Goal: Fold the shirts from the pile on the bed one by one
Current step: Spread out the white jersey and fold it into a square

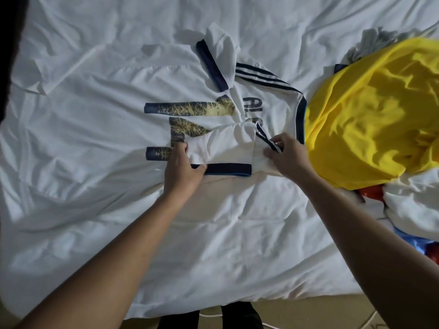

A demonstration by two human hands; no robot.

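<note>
White jersey (pixel 194 91) lies back-up on bed (pixel 95 210); left hand (pixel 184 172) grips near sleeve (pixel 228 148), right hand (pixel 288 157) pinches striped shoulder (pixel 264 138), apparently tucking sleeve inward for narrow fold. Yellow shirt (pixel 370 115) tops pile (pixel 408 205) waiting alongside.

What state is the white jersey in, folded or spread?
Jersey mostly spread on the bed; one sleeve is folded in, held by left hand and right hand.

Both hands (pixel 231 160) grip white jersey (pixel 123 110) sleeve on bed (pixel 213 245).
</note>
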